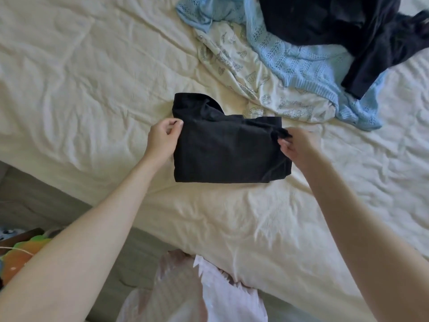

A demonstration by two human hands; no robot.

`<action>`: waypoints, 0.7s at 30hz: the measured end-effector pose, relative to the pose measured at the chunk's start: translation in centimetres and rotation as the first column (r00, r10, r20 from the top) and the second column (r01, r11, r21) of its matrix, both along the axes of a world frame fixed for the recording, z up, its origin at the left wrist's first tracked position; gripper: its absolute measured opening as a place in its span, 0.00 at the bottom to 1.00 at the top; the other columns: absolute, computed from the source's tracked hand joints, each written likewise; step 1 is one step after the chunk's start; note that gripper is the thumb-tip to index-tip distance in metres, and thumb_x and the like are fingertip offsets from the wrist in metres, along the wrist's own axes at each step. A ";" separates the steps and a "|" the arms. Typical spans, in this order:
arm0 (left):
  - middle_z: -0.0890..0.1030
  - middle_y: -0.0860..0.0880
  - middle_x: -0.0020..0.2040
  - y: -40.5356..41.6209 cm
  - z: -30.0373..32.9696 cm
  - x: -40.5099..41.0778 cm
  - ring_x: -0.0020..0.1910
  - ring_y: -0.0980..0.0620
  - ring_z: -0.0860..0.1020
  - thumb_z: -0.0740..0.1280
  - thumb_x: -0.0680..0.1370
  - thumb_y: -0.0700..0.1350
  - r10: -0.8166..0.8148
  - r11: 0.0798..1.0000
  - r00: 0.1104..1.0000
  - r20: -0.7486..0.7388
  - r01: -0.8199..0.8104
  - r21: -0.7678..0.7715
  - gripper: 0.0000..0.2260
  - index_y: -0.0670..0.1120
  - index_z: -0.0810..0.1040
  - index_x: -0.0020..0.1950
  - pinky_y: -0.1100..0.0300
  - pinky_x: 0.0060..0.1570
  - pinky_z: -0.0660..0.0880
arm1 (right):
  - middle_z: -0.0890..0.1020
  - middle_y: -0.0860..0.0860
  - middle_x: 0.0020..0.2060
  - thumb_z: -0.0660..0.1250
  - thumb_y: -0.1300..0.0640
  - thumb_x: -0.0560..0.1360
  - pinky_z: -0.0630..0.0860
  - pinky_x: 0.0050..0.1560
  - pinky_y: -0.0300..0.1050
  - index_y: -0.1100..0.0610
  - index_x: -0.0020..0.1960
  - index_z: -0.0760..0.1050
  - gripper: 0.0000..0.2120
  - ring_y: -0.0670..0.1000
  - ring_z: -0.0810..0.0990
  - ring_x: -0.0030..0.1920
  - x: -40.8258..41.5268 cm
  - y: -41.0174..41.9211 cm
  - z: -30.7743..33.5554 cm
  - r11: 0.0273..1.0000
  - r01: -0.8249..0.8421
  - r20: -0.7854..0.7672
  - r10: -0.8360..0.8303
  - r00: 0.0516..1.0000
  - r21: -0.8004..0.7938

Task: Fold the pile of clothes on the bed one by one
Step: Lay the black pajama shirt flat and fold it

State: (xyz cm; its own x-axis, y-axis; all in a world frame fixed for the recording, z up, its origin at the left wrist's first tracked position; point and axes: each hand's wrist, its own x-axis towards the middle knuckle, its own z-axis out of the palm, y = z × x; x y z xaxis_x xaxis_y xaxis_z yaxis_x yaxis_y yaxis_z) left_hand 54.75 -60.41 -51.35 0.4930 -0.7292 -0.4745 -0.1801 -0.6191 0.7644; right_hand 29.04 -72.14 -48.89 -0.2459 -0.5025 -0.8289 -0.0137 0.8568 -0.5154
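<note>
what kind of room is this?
Likely a home bedroom: a bed with a rumpled cream sheet, loose clothes piled on it, and both hands folding a black garment.

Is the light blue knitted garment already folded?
No, the light blue knit lies crumpled in the pile beyond the black garment that both hands grip.

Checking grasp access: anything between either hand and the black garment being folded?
Nothing visible. The left hand pinches the left edge of the black garment, and the right hand pinches its right edge. The unfolded pile lies beyond it on the bed, apart from both hands.
</note>
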 end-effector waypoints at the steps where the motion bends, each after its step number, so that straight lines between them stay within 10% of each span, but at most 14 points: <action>1: 0.78 0.51 0.51 -1.3 -0.7 0.4 0.51 0.53 0.76 0.61 0.81 0.50 0.037 0.999 0.999 0.011 -0.038 0.028 0.09 0.47 0.76 0.54 0.59 0.50 0.74 | 0.76 0.54 0.35 0.60 0.63 0.78 0.73 0.26 0.32 0.62 0.56 0.73 0.08 0.46 0.79 0.32 0.7 -1.1 -0.6 1.000 -0.006 0.023 0.006 1.000 0.003; 6: 0.71 0.46 0.65 -4.1 -2.5 0.5 0.62 0.50 0.72 0.57 0.82 0.50 0.064 0.993 0.992 0.109 -0.074 0.088 0.21 0.44 0.62 0.73 0.56 0.64 0.68 | 0.80 0.56 0.54 0.61 0.58 0.78 0.75 0.57 0.44 0.62 0.66 0.72 0.18 0.52 0.78 0.54 3.4 -1.3 -2.3 0.898 -0.366 -0.302 0.289 0.909 -0.244; 9: 0.63 0.40 0.74 -2.0 -2.6 -1.3 0.72 0.42 0.62 0.58 0.81 0.46 -0.297 0.937 0.763 0.574 0.348 0.022 0.22 0.42 0.62 0.74 0.50 0.69 0.60 | 0.75 0.56 0.64 0.61 0.57 0.79 0.63 0.69 0.49 0.59 0.67 0.72 0.17 0.55 0.70 0.67 4.4 2.9 -3.2 0.386 -0.857 -0.686 0.520 0.509 -0.343; 12: 0.61 0.41 0.75 -1.2 -3.5 -3.9 0.74 0.38 0.58 0.57 0.80 0.48 -0.517 0.783 0.525 0.676 0.608 0.127 0.22 0.46 0.64 0.74 0.41 0.70 0.56 | 0.68 0.57 0.71 0.61 0.55 0.79 0.56 0.71 0.63 0.55 0.70 0.70 0.20 0.60 0.63 0.73 4.7 5.4 -5.5 0.018 -0.982 -0.839 0.517 0.171 -0.188; 21: 0.38 0.51 0.78 1.2 -8.9 -4.7 0.76 0.47 0.39 0.40 0.79 0.58 -0.729 0.684 0.503 0.465 0.502 0.530 0.25 0.57 0.36 0.74 0.40 0.72 0.44 | 0.49 0.52 0.77 0.45 0.38 0.79 0.40 0.74 0.57 0.46 0.77 0.46 0.29 0.54 0.47 0.77 2.7 3.0 -11.4 -0.057 -0.972 -0.752 0.624 -0.214 0.229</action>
